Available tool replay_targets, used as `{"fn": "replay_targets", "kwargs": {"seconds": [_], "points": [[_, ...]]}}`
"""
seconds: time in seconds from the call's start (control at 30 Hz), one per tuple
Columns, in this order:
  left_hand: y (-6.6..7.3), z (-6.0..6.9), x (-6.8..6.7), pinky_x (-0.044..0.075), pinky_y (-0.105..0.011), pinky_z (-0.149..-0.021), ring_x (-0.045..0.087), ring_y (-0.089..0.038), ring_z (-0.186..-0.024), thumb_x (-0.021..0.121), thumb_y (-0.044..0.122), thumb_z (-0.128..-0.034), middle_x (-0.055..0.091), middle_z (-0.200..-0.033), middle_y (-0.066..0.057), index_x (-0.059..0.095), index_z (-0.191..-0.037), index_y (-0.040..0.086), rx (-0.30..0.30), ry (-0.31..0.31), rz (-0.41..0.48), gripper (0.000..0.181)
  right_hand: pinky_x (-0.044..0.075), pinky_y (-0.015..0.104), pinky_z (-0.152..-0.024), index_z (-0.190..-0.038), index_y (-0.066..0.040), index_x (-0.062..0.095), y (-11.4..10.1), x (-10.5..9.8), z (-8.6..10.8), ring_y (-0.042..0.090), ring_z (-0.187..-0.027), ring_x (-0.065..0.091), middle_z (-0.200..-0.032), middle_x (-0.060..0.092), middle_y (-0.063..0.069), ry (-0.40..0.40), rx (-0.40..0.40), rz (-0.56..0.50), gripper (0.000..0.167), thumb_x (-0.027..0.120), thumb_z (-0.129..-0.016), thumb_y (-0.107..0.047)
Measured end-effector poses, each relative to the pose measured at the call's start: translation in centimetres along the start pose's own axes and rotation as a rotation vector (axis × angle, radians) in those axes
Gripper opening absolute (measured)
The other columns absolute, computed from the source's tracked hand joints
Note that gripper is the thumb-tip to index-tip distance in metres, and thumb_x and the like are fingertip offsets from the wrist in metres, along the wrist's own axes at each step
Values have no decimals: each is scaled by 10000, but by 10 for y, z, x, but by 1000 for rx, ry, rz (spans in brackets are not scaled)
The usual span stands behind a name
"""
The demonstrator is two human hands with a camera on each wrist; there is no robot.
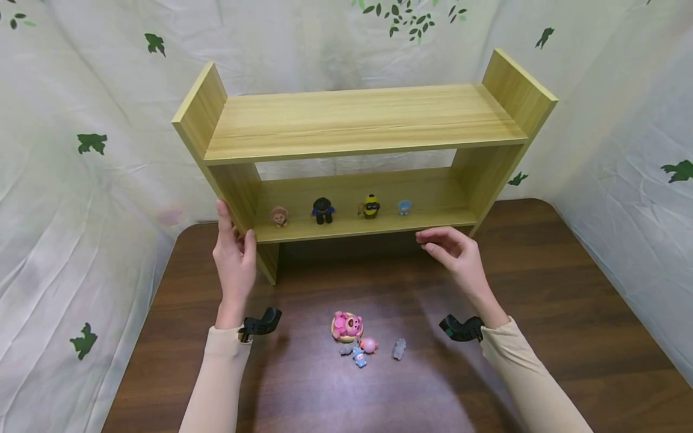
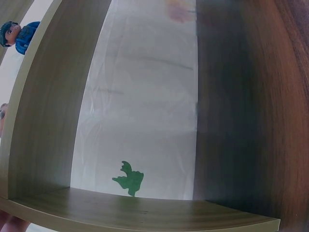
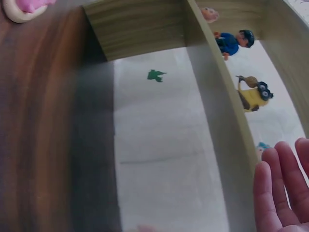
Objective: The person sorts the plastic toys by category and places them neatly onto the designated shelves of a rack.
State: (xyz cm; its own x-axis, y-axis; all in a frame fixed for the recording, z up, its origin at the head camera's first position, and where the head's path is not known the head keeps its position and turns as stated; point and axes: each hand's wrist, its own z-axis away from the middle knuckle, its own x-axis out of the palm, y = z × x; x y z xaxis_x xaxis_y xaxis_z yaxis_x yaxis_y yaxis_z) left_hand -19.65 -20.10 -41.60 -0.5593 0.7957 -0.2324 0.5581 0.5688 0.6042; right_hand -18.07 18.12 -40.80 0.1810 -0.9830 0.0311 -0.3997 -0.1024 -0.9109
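A two-tier wooden shelf (image 1: 346, 123) stands at the back of the table. My left hand (image 1: 234, 261) holds its left side panel, thumb at the front edge and fingers along the outside. Near the right end of the lower board, my right hand (image 1: 455, 255) has loosely bent fingers and nothing visible in them. Along that board stand a small brown-pink figurine (image 1: 279, 216), a dark-capped figurine in blue (image 1: 323, 210), a yellow minion figurine (image 1: 371, 206) and a little light-blue figurine (image 1: 404, 207). The right wrist view shows my fingers (image 3: 282, 193) beside the board, partly covering the light-blue figurine.
On the brown table (image 1: 541, 288), before the shelf, lie a pink bear figurine (image 1: 347, 325), a round pink figurine (image 1: 369, 344), a blue one (image 1: 360, 356) and a grey one (image 1: 399, 349). Another grey piece (image 1: 346, 349) touches this group. A white leaf-patterned curtain (image 1: 81, 198) surrounds the table.
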Motion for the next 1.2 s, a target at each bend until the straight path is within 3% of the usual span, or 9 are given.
{"fn": "replay_targets", "kwargs": {"seconds": [0.27, 0.6, 0.83, 1.2], "points": [[0, 0, 0, 312, -166, -559, 495, -267, -732, 475, -58, -932, 503, -1304, -195, 170, -1507, 469, -2, -5, 1, 837, 518, 310, -819, -1073, 171, 582, 19, 6, 21, 223, -961, 643, -1040, 660, 182, -84, 49, -16, 202, 583, -878, 116], [0, 1, 0, 317, -169, -568, 522, -291, -798, 471, -46, -942, 488, -1350, -152, 171, -1504, 477, -14, -8, 13, 825, 513, 311, -831, -1079, 129, 603, 38, 12, 44, 301, -965, 634, -1067, 596, 323, -185, 109, 26, 204, 587, -877, 116], [-1, 1, 0, 319, -167, -563, 527, -295, -797, 470, -52, -939, 480, -1368, -137, 174, -1499, 487, -14, -6, 14, 832, 515, 306, -825, -1099, 88, 615, 45, 14, 58, 305, -966, 631, -1081, 594, 318, -288, 171, 62, 202, 589, -900, 71], [1, 1, 1, 321, -164, -567, 524, -295, -793, 475, -49, -937, 485, -1359, -150, 174, -1499, 488, -16, -7, 14, 833, 516, 276, -793, -1095, 75, 617, 54, 20, 82, 423, -940, 610, -1034, 613, 303, -409, 281, 72, 192, 595, -908, 36]]}}
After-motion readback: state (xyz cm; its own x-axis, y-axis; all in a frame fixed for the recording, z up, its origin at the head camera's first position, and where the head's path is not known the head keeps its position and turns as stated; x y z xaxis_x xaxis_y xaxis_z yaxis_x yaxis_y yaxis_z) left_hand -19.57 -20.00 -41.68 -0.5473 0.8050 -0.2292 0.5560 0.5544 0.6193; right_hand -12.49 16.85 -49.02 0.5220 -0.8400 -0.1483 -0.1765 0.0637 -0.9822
